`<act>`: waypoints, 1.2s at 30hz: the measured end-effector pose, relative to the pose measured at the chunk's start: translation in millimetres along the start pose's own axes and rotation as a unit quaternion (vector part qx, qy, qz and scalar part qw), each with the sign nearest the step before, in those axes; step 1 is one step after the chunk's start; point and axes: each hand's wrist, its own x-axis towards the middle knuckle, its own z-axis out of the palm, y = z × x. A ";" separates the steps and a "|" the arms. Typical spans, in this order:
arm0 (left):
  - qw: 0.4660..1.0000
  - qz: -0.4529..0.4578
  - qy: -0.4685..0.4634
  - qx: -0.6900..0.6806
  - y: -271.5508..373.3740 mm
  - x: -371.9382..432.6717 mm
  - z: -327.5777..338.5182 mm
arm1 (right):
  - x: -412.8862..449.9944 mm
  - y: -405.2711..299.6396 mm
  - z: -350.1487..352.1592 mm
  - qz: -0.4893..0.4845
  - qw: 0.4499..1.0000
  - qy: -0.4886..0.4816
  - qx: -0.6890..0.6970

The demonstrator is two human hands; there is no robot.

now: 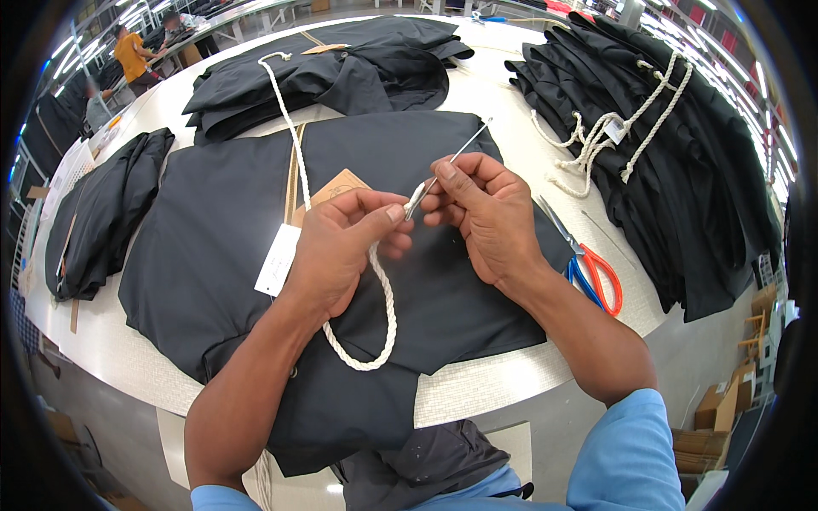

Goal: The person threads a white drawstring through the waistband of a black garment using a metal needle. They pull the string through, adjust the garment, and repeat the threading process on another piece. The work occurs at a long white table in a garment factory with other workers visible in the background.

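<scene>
My left hand (342,246) pinches the end of a white twisted cord (391,313) between thumb and fingers. The cord hangs from it in a loop over a black garment (211,211) with a brass-coloured zip (293,175). Between thumb and fingertips, my right hand (489,214) grips a thin metal rod (470,142), tilted up to the right. Its lower end meets the cord end at my left fingertips; how they join is too small to tell. A brown card tag (342,185) and a white tag (279,259) with writing lie partly behind my left hand.
Scissors (585,255) with red and blue handles lie right of the garment, near another thin rod (607,236). Black garments with white cords are stacked at right (639,140). Folded garments lie behind (319,76) and at left (108,211). People stand at far left.
</scene>
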 end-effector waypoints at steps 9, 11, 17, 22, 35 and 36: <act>1.000 0.007 -0.009 0.002 0.2 -3.3 3.2 | 0.6 -3.9 -0.9 -0.010 1.000 -0.001 -0.007; 1.000 0.004 -0.024 0.003 -0.4 -3.4 1.7 | 0.3 -5.7 -0.3 -0.011 1.000 0.001 -0.006; 0.999 0.004 -0.040 0.005 -0.2 -5.1 2.4 | 0.8 -7.5 0.4 -0.016 1.000 0.014 -0.011; 0.998 -0.009 -0.051 -0.022 -1.3 -4.9 2.6 | 1.5 -7.3 -0.7 -0.020 0.999 0.026 -0.022; 0.997 -0.024 -0.057 -0.038 -2.4 -3.5 1.0 | 4.5 -8.9 -2.3 0.006 0.998 0.045 -0.042; 0.997 -0.025 -0.056 -0.036 -2.6 -3.3 0.8 | 4.5 -9.1 -2.4 0.011 0.998 0.044 -0.043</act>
